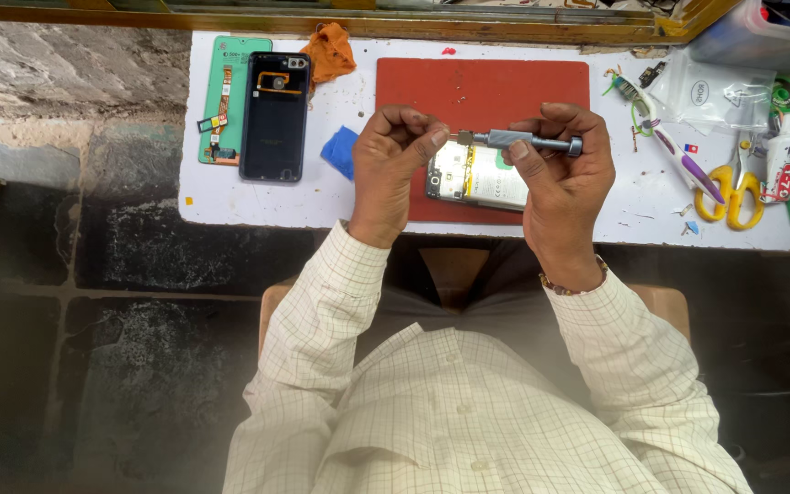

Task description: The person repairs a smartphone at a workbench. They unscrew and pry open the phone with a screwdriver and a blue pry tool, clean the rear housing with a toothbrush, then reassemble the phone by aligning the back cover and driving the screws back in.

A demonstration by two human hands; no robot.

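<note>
My right hand (564,174) grips a grey metal screwdriver (528,141), held level above a red work mat (482,91). My left hand (395,160) pinches the driver's tip end between thumb and forefinger. Under both hands an opened phone (477,178) lies on the mat with its insides showing, partly hidden by my fingers. A black phone back cover (274,116) and a green phone frame (221,96) lie side by side at the table's left.
The white table (230,197) also carries an orange cloth (329,50), a blue scrap (340,151), yellow-handled scissors (731,192), a purple-handled tool (678,155), a glue tube (784,165) and a clear bag (720,91). Dark stone floor lies to the left.
</note>
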